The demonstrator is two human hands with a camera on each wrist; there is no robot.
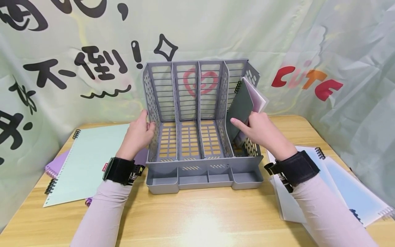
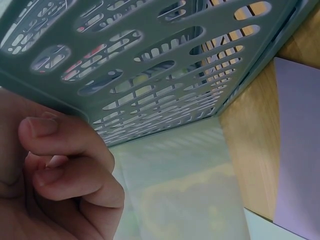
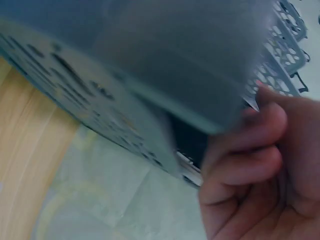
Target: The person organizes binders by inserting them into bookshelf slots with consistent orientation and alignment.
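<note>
A grey file organizer (image 1: 203, 160) with several upright slots stands on the table. My left hand (image 1: 138, 134) grips the front edge of its left side wall (image 2: 150, 75), thumb toward the inside and fingers curled on the outside. At the rightmost slot, my right hand (image 1: 262, 128) holds a dark-covered spiral notebook (image 1: 240, 106) by its front edge, with the thumb across the cover. Pale pinkish sheets (image 1: 257, 96) show behind that cover. The notebook leans inside the slot, its black coil toward the back. In the right wrist view, curled fingers (image 3: 245, 160) sit at the notebook's edge.
Left of the organizer, a mint-green spiral notebook (image 1: 89, 161) overlaps purple notebooks (image 1: 58, 163). Clear and bluish spiral notebooks (image 1: 348, 185) lie at the right. Low open compartments (image 1: 192, 179) run along the organizer's front. A printed cloth (image 1: 197, 31) hangs behind the table (image 1: 185, 219).
</note>
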